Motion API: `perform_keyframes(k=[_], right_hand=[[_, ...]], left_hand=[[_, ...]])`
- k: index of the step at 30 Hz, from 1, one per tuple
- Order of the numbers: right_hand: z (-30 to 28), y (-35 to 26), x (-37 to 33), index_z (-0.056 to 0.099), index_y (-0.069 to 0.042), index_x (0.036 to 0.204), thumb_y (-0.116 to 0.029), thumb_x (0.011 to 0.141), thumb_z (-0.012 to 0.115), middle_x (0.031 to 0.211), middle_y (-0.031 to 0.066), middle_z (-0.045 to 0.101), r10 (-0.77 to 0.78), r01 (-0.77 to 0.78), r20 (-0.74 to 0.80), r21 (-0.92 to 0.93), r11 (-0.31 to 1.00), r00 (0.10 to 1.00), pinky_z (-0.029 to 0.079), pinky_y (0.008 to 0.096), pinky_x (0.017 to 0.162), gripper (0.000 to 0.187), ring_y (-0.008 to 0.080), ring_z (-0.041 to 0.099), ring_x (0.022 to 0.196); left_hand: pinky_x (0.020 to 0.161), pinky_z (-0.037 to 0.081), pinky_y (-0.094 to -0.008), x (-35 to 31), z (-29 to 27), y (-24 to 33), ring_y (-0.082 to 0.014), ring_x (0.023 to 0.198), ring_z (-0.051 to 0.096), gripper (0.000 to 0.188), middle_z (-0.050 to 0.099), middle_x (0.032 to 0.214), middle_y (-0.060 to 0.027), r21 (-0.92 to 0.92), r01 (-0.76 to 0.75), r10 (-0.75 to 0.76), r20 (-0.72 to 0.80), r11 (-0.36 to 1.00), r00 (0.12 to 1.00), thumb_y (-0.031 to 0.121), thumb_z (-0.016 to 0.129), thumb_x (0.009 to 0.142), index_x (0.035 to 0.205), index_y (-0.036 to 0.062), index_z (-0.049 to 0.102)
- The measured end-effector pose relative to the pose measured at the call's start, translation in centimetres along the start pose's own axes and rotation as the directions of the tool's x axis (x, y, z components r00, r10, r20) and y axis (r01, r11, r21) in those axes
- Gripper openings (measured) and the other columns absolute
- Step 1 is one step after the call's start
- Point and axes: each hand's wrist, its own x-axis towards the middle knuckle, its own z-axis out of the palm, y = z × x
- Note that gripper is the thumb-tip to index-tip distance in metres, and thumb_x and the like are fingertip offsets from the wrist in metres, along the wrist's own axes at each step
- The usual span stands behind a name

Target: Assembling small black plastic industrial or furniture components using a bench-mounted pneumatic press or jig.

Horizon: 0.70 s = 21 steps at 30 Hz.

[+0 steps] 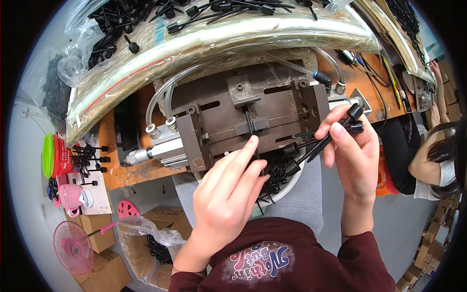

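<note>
Right grip (357,158) pinching a bundle of slim black rods with ribbed cylindrical heads (319,147); left grip (226,192) at a brown metal fixture.
The left grip's index finger reaches, straightened, to the lower end of a thin, straight black rod (249,122) on the blocky, slotted fixture (219,104); whether that grip is pinching cannot be told. Below and between both grips, a smooth white round tub (295,184) holds tangled black stemmed pieces (278,175). Left of the left grip sits a silvery ridged metal cylinder (168,152), on a scuffed orange-brown wooden table (116,173).
</note>
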Motion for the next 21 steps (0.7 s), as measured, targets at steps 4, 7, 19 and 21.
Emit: perform_keyframes(k=[4, 7, 19, 21], right_hand=[[0.28, 0.0, -0.34, 0.056, 0.003, 0.102, -0.006, 0.091, 0.062, 0.087, 0.0142, 0.065, -0.006, 0.006, -0.015, 0.017, 1.0, 1.0, 0.046, 0.0214, 0.051, 0.015, 0.0097, 0.055, 0.056], [0.11, -0.16, -0.57, 0.055, 0.003, 0.101, -0.007, 0.09, 0.062, 0.085, 0.0148, 0.064, -0.005, 0.006, -0.035, 0.012, 1.0, 0.999, 0.045, 0.0206, 0.051, 0.016, 0.0098, 0.053, 0.055], [-0.12, 0.33, -0.93, 0.053, 0.002, 0.101, -0.009, 0.092, 0.059, 0.084, 0.014, 0.063, 0.045, -0.044, -0.002, 0.102, 0.994, 0.999, 0.042, 0.0185, 0.047, 0.015, 0.0079, 0.052, 0.053], [-0.17, 0.41, -1.01, 0.054, 0.001, 0.101, -0.009, 0.092, 0.059, 0.085, 0.0139, 0.063, 0.039, -0.039, -0.002, 0.121, 0.992, 0.999, 0.042, 0.0184, 0.048, 0.014, 0.0078, 0.052, 0.053]], left_hand=[[0.071, 0.053, -0.0326, 0.09, 1.31, -0.5, -0.0244, 0.077, 0.066, 0.026, 0.066, 0.116, -0.0145, 0.152, -0.05, 0.043, 0.049, 0.987, 0.998, 0.006, 0.078, 0.067, 0.09, 0.0002, 0.068], [0.069, 0.053, -0.0308, 0.51, 1.2, -0.29, -0.0227, 0.072, 0.066, 0.025, 0.067, 0.115, -0.0131, 0.195, -0.039, 0.027, 0.061, 0.98, 0.998, 0.008, 0.077, 0.068, 0.09, 0.0007, 0.068], [0.063, 0.051, -0.0275, 0.58, 0.86, -0.27, -0.0199, 0.072, 0.067, 0.026, 0.067, 0.117, -0.011, 0.17, 0.026, -0.04, 0.078, 0.985, 0.996, 0.006, 0.077, 0.068, 0.092, 0.0024, 0.069], [0.066, 0.053, -0.0282, 0.25, 1.39, -0.44, -0.0202, 0.075, 0.068, 0.026, 0.065, 0.119, -0.0118, 0.13, 0.024, -0.031, 0.047, 0.991, 0.998, 0.003, 0.077, 0.069, 0.094, 0.0013, 0.069]])
